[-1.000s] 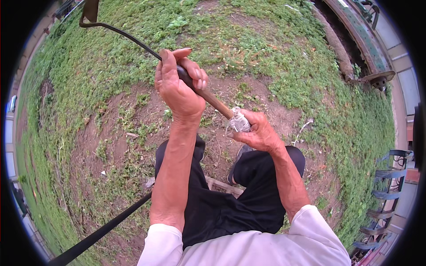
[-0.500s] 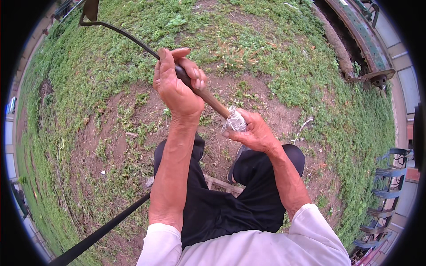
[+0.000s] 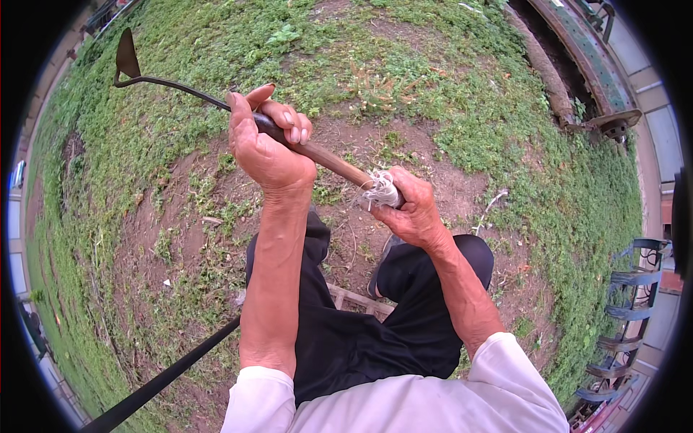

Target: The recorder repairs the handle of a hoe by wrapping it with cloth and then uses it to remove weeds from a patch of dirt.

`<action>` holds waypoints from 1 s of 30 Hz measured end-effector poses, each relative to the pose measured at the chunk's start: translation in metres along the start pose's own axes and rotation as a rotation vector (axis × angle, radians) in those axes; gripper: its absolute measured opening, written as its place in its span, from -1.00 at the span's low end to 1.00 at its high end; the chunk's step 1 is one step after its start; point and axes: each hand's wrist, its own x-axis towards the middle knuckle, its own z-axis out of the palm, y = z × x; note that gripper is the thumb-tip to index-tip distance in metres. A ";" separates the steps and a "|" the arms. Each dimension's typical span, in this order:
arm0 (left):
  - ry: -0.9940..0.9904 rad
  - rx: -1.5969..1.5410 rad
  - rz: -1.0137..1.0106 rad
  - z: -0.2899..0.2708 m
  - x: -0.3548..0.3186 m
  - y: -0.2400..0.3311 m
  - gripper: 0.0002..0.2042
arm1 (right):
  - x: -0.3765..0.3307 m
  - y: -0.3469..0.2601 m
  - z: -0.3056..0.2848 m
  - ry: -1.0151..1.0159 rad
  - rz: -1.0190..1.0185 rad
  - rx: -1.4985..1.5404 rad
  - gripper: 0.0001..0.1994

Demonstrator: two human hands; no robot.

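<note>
left hand (image 3: 266,148) clamped on hoe (image 3: 317,154) mid-handle — right hand (image 3: 411,209) clamped on its rag-wrapped end; blade over grass (image 3: 180,50).

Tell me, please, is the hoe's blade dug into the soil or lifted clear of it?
Lifted, it seems: the hoe is gripped by left hand and right hand, its blade raised above the grass.
</note>
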 end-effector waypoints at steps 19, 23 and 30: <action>-0.482 0.546 -0.271 0.022 -0.043 -0.008 -0.84 | 0.012 0.008 -0.016 0.336 -0.139 -0.258 -0.71; -0.563 0.660 -0.288 0.025 -0.056 -0.018 -0.79 | 0.013 0.013 -0.016 0.349 -0.159 -0.250 -0.72; -0.582 0.689 -0.284 0.025 -0.065 -0.024 -0.80 | 0.013 0.013 -0.018 0.383 -0.109 -0.260 -0.75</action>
